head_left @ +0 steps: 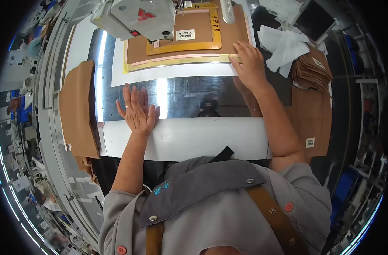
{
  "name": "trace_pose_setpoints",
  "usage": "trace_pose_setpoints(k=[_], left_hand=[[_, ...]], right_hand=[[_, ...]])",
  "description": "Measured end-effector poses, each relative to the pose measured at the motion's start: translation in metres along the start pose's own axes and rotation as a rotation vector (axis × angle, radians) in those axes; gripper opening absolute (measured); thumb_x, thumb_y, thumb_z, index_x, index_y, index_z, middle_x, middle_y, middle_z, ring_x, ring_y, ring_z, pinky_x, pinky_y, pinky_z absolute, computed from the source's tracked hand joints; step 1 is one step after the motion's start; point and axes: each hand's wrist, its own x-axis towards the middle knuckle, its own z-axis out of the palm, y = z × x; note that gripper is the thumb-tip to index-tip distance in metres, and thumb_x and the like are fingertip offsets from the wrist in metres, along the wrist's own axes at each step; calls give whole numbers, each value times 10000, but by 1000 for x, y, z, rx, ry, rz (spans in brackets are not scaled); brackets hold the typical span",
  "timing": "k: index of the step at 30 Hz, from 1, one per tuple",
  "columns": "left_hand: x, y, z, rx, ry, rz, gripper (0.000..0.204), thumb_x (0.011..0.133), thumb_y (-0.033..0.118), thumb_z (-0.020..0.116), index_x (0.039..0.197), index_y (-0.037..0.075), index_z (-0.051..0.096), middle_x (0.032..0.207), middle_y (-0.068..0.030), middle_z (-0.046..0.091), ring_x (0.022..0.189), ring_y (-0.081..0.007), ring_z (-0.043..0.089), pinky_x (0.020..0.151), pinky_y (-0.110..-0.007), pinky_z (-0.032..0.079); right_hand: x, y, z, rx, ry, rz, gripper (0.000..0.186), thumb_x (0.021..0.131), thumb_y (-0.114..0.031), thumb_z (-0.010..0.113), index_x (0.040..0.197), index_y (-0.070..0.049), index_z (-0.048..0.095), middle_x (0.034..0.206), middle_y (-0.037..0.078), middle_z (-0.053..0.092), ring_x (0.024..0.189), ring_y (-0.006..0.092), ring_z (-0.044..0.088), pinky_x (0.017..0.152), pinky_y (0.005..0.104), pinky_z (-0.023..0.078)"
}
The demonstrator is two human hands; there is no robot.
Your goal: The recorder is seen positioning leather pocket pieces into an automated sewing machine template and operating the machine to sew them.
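Note:
My left hand (137, 111) is held over the shiny metal plate (185, 95), fingers spread and nothing in them. My right hand (250, 66) lies at the right front corner of a template with a yellow-taped edge (181, 60), its fingers stretched out and the thumb apart. Brown fabric (136, 47) fills the template. Over it sits a smaller yellow frame (217, 36), and a white label (185, 35) shows inside that frame. The white sewing machine head (139, 19) hangs above the template's left part and hides some of it.
Brown fabric pieces (78, 112) drape over the table's left side. At the right are a stack of brown pieces (310, 70), crumpled white sheets (283, 44) and a labelled brown piece (317, 123). A white front ledge (185, 138) borders the metal plate.

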Motion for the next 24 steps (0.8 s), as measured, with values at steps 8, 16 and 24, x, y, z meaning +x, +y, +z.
trace_pose_setpoints(k=[8,16,24], left_hand=[[-3,0,-10,12,-34,8,782,966,615,375,1564,112,369,1670,-145,313,1564,-295,256,1231,-536,-38],[-2,6,-6,-52,-50,31,761,981,593,380,1577,121,346,1654,-142,344,1551,-270,291,1229,-556,-56],[24,13,-9,-69,-145,14,668,1024,568,389,1518,122,448,1605,-93,430,1509,-263,368,1211,-603,-37]], right_hand=[[-9,28,-10,-204,32,196,539,964,-373,669,1361,-14,610,1414,121,605,1334,295,523,1093,485,389],[3,21,-6,-297,3,294,464,941,-387,698,1280,-71,701,1354,61,637,1277,262,541,1053,480,405],[22,-3,-7,-206,-63,381,291,941,-349,699,1121,-141,793,1222,44,695,1130,237,626,991,450,457]])
